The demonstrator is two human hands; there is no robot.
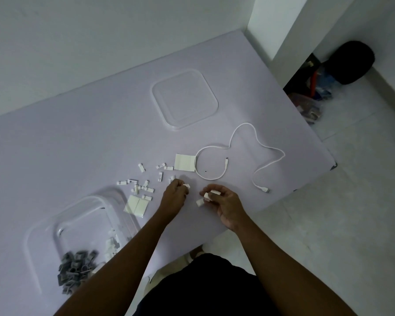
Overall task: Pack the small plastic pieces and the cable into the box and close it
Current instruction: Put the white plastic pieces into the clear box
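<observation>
Pieces (214, 192): L hand (175, 195) pinches one, R hand (225, 202) grips few

A pale table (78, 144) carries a clear lid (184, 99) at twelve o'clock, a white cable (245, 123) at two, scattered white pieces (144, 185) mid-table, and a clear box (82, 224) at eight.

No text, label, brand, number or sign was legible. The square white card (184, 162) just left of the cable (242, 142) showed a plain face. Any marking on the small plastic pieces (144, 185) farther left of the cable was too small to resolve.
</observation>
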